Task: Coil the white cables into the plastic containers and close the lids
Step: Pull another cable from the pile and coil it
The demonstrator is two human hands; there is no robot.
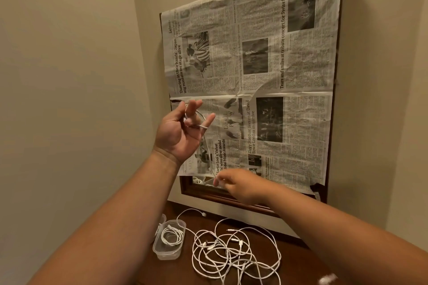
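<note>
Up left, left hand hooks cable round curled fingers, right hand pinches it lower, 1 coil in box.

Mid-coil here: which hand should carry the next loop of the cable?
Right. The left hand is raised with the cable looped on its fingers, serving as the form. The right hand pinches the free length just below, so it can likely swing that round.

Home corner, beige walls, newspaper-covered mirror, dark wooden dresser
</note>
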